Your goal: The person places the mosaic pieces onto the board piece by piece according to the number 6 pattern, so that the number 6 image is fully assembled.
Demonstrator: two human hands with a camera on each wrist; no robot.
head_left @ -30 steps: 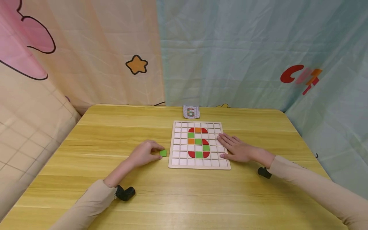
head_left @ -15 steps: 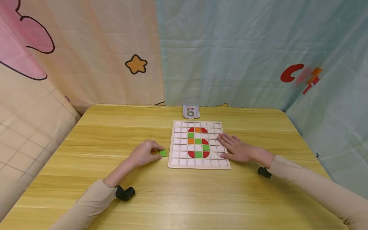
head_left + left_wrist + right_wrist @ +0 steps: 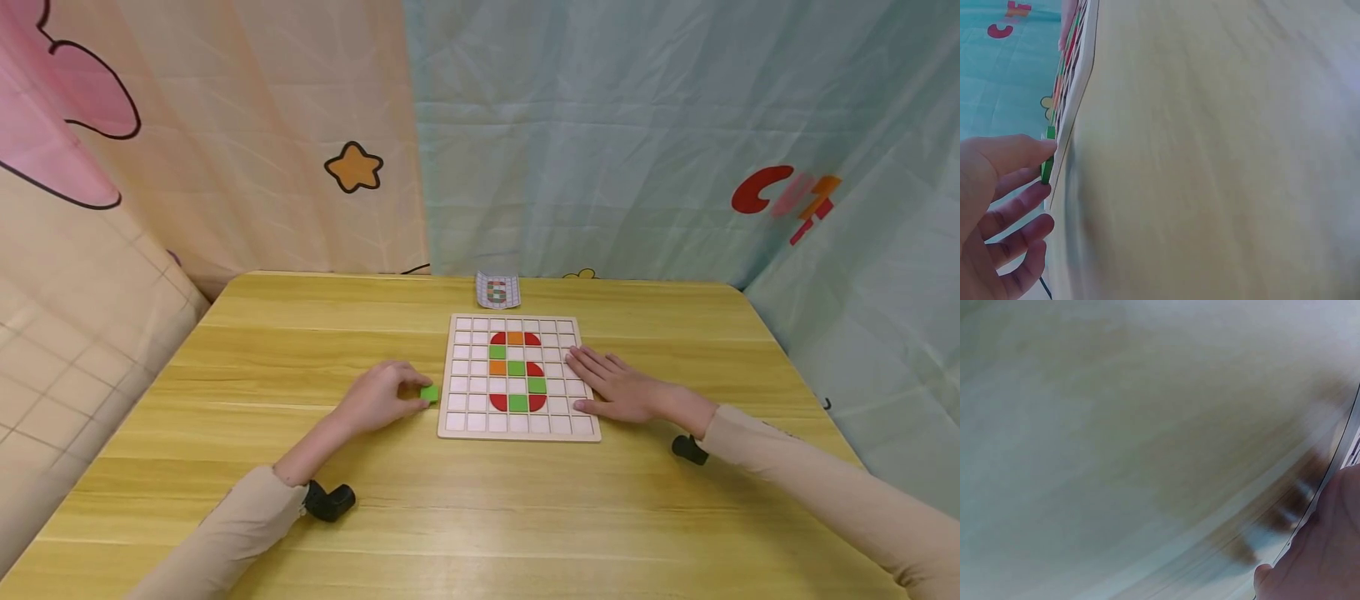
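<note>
My left hand (image 3: 381,397) pinches a square green tile (image 3: 429,393) between thumb and fingertips, just left of the board. In the left wrist view the tile (image 3: 1048,164) stands edge-on, thumb on one side and a finger on the other, while the remaining fingers curl loosely. A square wooden grid board (image 3: 458,423) has red rounded corner tiles, orange squares and green squares (image 3: 518,403) set in its cells, forming a shape like a 6. My right hand (image 3: 624,390) lies flat with fingers stretched over the board's right edge.
Behind the board stands a small curled card (image 3: 498,292) printed with a similar coloured grid figure. The wooden table (image 3: 480,517) reaches back to printed curtains (image 3: 615,142). Black wrist-worn devices (image 3: 330,501) sit at both sleeves.
My left hand has lifted the green tile slightly and shifted it a little right towards the board. The right hand stays in place on the board's edge.
</note>
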